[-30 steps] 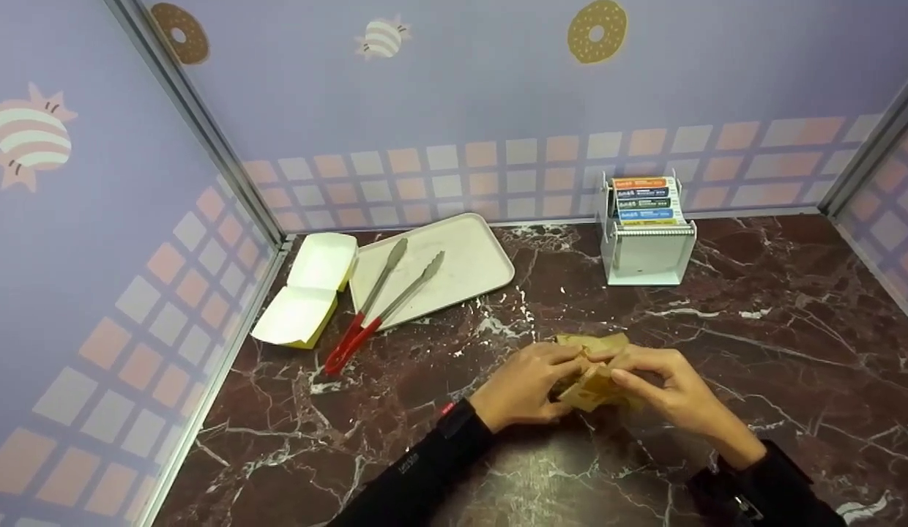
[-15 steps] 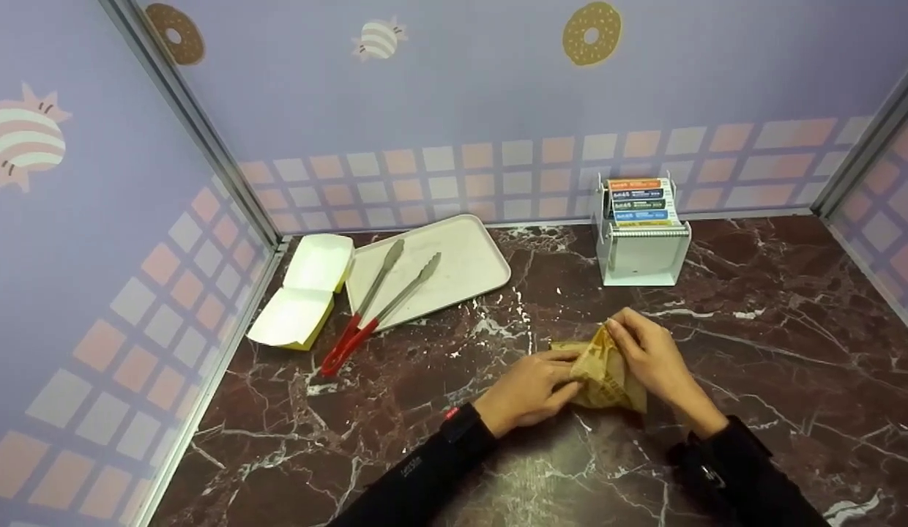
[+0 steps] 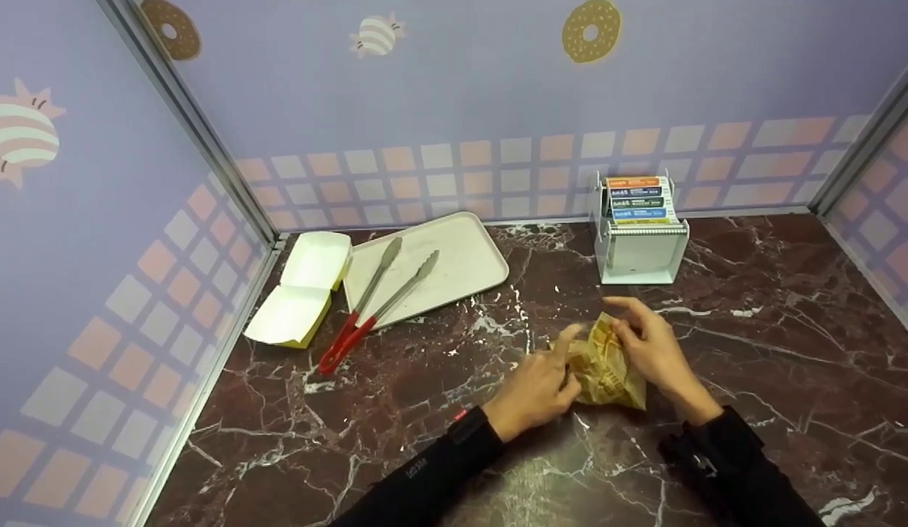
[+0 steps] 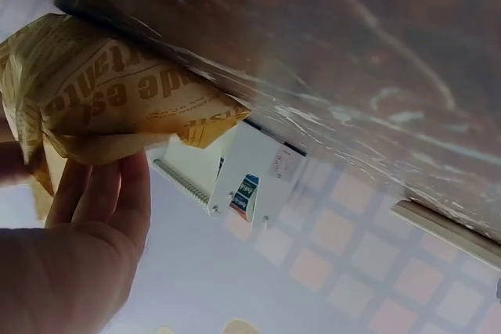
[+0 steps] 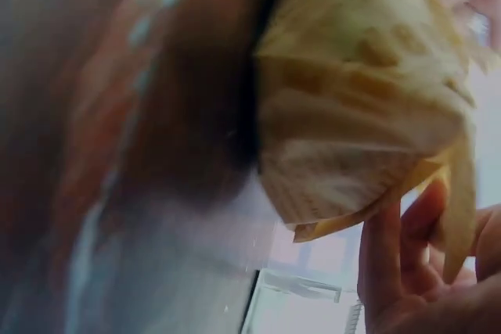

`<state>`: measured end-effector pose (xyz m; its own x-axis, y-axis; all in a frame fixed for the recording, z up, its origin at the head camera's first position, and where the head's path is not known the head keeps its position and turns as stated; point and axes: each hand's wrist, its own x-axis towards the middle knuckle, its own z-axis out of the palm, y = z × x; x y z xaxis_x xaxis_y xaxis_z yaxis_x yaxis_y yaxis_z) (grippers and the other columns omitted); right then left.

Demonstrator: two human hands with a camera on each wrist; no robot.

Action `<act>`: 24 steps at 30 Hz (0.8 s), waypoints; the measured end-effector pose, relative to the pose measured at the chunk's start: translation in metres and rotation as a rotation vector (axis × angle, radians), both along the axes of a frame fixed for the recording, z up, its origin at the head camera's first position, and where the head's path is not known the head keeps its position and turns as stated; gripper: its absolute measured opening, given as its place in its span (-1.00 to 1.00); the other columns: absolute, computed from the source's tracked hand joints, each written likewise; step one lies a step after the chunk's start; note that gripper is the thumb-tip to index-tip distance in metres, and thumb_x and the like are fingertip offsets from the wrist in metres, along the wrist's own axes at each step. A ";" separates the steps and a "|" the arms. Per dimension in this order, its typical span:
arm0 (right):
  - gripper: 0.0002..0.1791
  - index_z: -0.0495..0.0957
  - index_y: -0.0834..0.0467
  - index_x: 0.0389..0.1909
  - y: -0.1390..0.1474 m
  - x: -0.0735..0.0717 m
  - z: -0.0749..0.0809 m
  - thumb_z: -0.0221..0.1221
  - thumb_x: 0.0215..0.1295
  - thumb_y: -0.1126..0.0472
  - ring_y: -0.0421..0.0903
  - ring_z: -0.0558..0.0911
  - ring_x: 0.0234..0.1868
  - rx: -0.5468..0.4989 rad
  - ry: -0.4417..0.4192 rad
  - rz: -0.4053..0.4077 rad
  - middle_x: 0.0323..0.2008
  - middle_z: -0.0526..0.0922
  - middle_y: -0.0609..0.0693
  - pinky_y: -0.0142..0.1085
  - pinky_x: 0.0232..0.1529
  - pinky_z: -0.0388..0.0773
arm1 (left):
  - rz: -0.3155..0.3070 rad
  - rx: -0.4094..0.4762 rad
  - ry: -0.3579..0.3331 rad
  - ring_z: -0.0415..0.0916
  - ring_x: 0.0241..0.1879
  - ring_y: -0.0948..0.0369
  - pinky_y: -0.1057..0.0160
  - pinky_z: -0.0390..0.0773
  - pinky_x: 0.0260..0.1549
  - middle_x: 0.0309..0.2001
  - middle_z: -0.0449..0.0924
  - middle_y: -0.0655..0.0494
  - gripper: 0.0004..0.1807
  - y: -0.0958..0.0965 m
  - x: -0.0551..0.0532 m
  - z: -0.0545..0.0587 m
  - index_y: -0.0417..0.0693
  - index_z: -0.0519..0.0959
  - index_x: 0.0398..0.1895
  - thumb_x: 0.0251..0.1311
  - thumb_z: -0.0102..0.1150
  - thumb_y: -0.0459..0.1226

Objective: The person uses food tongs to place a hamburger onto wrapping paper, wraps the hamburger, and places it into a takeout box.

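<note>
A yellow-brown printed food wrapping paper [image 3: 608,372], folded into a bundle, lies on the dark marbled table between both hands. What is inside it is hidden. My left hand [image 3: 534,388] is at its left side, index finger raised and thumb apart; in the left wrist view the fingers of the left hand [image 4: 98,209] touch the paper's edge. Thumb and fingers of my right hand [image 3: 655,351] pinch an upright flap at the top right, with the index finger stretched out. In the right wrist view the wrapping paper [image 5: 360,115] bulges, its loose flap between the right hand's fingers [image 5: 383,256].
Behind the bundle stands a white rack [image 3: 641,252] of coloured label rolls. A pale tray [image 3: 454,256] lies at the back left, red-handled tongs [image 3: 359,322] across its edge. Beside it sits an opened yellow-and-white carton [image 3: 296,307]. Patterned walls [image 3: 454,88] enclose the table.
The paper, earlier spread with its edges turned up, is now gathered into a closer bundle. My right hand has brought a flap up, and my left index finger has lifted off the paper.
</note>
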<state>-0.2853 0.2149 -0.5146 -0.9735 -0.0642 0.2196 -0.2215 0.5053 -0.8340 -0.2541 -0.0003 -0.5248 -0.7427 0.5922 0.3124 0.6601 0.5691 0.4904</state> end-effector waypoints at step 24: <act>-0.69 0.70 0.22 0.03 -0.014 -0.007 -0.011 0.23 0.29 0.44 0.32 0.70 -0.37 0.442 0.186 -0.096 -0.24 0.77 0.35 0.22 -0.37 0.58 | 0.124 -0.043 0.086 0.51 -0.03 0.19 0.39 0.59 0.01 0.03 0.53 0.02 -0.55 0.016 -0.001 -0.004 -0.15 0.54 0.35 0.42 0.08 -0.37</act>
<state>-0.2922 0.2005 -0.5252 -0.9265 -0.1027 0.3619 -0.2815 0.8276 -0.4857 -0.2548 0.0160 -0.5293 -0.7825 0.5120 0.3543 0.6221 0.6677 0.4090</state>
